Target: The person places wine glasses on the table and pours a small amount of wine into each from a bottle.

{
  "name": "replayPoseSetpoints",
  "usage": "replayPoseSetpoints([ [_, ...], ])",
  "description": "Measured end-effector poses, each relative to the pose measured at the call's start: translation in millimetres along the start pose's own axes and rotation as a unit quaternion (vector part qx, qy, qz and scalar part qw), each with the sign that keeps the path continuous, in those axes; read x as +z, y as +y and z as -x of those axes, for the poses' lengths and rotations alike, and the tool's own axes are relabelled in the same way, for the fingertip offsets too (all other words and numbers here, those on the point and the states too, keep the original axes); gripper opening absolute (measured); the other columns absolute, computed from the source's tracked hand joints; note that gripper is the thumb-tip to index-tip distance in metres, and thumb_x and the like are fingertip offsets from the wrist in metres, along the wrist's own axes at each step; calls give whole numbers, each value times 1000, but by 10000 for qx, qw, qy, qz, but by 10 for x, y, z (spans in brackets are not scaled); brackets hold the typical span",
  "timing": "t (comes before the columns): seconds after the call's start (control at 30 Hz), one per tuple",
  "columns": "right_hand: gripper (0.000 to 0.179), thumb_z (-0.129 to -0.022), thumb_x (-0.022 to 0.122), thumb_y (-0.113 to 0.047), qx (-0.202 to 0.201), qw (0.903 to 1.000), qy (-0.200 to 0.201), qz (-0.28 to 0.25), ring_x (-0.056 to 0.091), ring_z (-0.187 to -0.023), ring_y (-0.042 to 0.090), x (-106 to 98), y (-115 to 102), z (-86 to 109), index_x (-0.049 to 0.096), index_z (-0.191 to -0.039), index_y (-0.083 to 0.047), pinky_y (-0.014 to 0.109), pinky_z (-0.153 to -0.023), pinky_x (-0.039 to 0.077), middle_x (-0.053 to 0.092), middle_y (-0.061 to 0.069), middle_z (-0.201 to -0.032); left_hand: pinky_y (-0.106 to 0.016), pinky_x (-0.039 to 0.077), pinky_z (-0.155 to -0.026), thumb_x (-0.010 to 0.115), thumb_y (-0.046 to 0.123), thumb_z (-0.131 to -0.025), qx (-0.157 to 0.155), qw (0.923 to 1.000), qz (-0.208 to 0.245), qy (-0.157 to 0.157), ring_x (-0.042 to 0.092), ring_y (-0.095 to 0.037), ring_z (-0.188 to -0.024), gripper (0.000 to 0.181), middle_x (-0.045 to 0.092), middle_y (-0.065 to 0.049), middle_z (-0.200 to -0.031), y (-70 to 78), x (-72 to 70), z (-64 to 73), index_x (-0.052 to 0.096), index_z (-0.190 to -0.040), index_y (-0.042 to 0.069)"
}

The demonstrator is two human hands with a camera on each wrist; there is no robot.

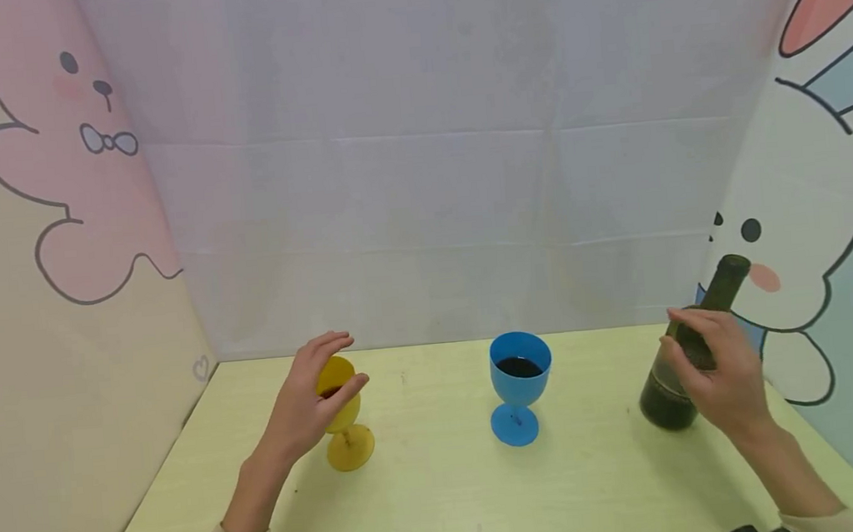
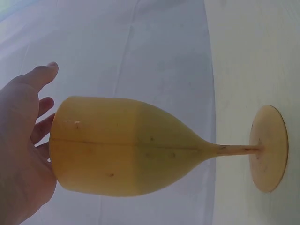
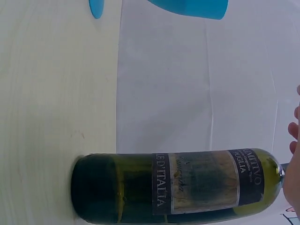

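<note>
On the left of the table stands a yellow goblet [image 1: 350, 448] with dark liquid in its bowl. My left hand [image 1: 308, 405] hovers at that bowl, thumb and fingers spread apart. The left wrist view shows this hand [image 2: 23, 150] beside the rim of the yellow goblet [image 2: 112, 147], not curled round it. A green wine bottle [image 1: 670, 393] with a label stands upright on the right. My right hand [image 1: 720, 368] is in front of its upper part, fingers loosely bent and apart from the thumb. In the right wrist view, the bottle [image 3: 201, 185] shows dark contents; whether the hand touches it is unclear.
A blue goblet [image 1: 515, 424] holding dark liquid stands near the middle of the pale table [image 1: 430, 499]. Behind the table hangs a white creased cloth [image 1: 419, 175]. Side walls with cartoon animals [image 1: 810, 269] flank the table.
</note>
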State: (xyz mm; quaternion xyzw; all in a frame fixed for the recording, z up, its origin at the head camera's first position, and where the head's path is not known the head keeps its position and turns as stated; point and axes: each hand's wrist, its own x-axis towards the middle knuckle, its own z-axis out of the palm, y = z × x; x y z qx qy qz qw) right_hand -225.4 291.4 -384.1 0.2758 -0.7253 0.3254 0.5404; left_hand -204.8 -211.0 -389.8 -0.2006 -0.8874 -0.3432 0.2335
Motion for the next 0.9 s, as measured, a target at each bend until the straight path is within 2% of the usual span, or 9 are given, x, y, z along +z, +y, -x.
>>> replayPoseSetpoints([
  [0.1,54,-97,61,-44,-239,9989,-392,-13,55,-112,3,50,33,18,70,-109,8,11,-103,37,65,27,-98,-52,42,-109,77,27,-87,339,9983,-472,47,45,-29,-135,54,51,-6,-143,58,66,-67,58,-134,9],
  [0.17,57,-97,59,-48,-259,9972,-706,20,57,-110,11,77,38,31,70,-112,6,11,-106,35,66,25,-103,-51,44,-108,80,26,-84,654,9950,-741,164,47,-30,-133,55,55,-9,-140,91,115,-114,59,-132,6],
  [0.33,62,-98,54,-55,-7,9859,-1649,302,56,-110,31,137,2,43,66,-126,-2,8,-111,25,65,19,-117,-50,46,-106,83,27,-81,1301,9822,-1302,364,52,-34,-128,57,59,-14,-133,194,249,-230,61,-127,3],
  [0.4,56,-95,63,-47,95,9792,-1979,436,56,-112,34,165,-21,40,63,-131,-4,11,-111,27,63,18,-123,-49,45,-108,82,31,-82,1389,9782,-1515,311,53,-35,-127,57,60,-14,-133,242,304,-267,61,-127,4],
  [0.53,59,-85,77,-23,271,9663,-2474,660,56,-118,37,238,-71,33,57,-138,-6,35,-106,41,60,16,-132,-48,43,-111,78,34,-85,1386,9737,-1805,128,52,-34,-129,58,59,-13,-136,336,409,-322,59,-131,5],
  [0.63,63,-83,78,-18,441,9576,-2745,757,54,-122,38,293,-94,35,54,-140,-6,53,-98,44,57,17,-136,-47,41,-113,76,35,-87,1312,9724,-1932,-9,51,-33,-130,58,58,-13,-138,399,489,-353,58,-133,5],
  [0.77,59,-90,73,-22,643,9462,-3058,845,51,-125,41,352,-103,44,52,-142,-4,60,-99,43,54,19,-139,-46,37,-117,71,42,-91,972,9698,-2203,-382,47,-33,-135,61,53,-12,-144,469,611,-377,54,-138,6],
  [0.9,57,-94,67,-25,777,9353,-3327,923,49,-127,43,410,-109,55,49,-143,-3,62,-101,42,51,20,-142,-47,30,-120,60,50,-96,480,9614,-2529,-970,39,-33,-142,65,45,-12,-152,531,741,-378,48,-145,10],
])
